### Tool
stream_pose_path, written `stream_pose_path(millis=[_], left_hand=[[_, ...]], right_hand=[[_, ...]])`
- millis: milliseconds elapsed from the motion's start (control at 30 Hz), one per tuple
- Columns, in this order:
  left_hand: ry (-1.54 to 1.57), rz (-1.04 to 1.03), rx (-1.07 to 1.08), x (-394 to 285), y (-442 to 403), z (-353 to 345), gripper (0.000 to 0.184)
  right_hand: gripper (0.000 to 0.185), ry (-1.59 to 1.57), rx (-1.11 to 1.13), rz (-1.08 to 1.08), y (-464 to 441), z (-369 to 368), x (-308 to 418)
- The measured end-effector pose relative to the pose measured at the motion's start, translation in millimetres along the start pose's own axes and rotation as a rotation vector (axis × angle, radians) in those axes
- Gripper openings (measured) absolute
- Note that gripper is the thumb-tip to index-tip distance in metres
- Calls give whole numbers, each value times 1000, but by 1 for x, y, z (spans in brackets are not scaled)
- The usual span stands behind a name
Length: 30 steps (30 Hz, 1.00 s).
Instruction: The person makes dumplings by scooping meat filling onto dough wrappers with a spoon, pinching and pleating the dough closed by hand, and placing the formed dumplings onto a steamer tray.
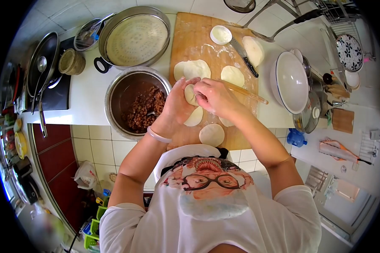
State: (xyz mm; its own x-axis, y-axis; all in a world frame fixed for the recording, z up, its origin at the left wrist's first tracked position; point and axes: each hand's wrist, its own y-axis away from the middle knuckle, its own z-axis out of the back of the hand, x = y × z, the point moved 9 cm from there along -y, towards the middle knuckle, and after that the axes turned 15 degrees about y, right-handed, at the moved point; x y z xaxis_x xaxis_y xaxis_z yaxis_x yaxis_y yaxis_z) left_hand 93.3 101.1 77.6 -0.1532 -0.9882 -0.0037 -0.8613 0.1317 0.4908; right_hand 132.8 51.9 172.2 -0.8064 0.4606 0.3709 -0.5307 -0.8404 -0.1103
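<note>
My left hand (175,103) cups a pale dough wrapper (190,96) above the wooden board. The fingers of my right hand (217,98) pinch the wrapper's edge; any filling inside is hidden. Left of my left hand stands a steel bowl (112,90) with dark brown minced filling (145,111). Flat dough rounds lie on the board around my hands: a group (196,68) behind them, one (232,75) at the right and one (211,135) at the front. Partly under my right hand lies a wooden rolling pin (251,96).
On the floured board (190,33) are a small bowl of flour (221,35), a knife (245,57) and a dough lump (253,50). A round steamer pan (135,40) stands back left, a large white bowl (290,82) at the right. A wok (44,63) sits far left.
</note>
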Motion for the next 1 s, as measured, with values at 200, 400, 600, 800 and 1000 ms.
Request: stream_pose_path(millis=[200, 400, 600, 800, 1000], left_hand=[[7, -25, 7, -4, 2, -2, 43], [-32, -61, -23, -3, 5, -9, 42], [-4, -32, 24, -2, 1, -5, 43], [22, 65, 81, 2, -3, -7, 45], [-108, 108, 56, 1, -3, -7, 42]], right_hand=[[13, -71, 93, -177, -5, 11, 2], [14, -107, 44, -267, -1, -3, -9], [13, -97, 91, -274, 0, 8, -8], [15, 22, -9, 60, 3, 26, 8], [17, 137, -56, 209, 7, 23, 17]])
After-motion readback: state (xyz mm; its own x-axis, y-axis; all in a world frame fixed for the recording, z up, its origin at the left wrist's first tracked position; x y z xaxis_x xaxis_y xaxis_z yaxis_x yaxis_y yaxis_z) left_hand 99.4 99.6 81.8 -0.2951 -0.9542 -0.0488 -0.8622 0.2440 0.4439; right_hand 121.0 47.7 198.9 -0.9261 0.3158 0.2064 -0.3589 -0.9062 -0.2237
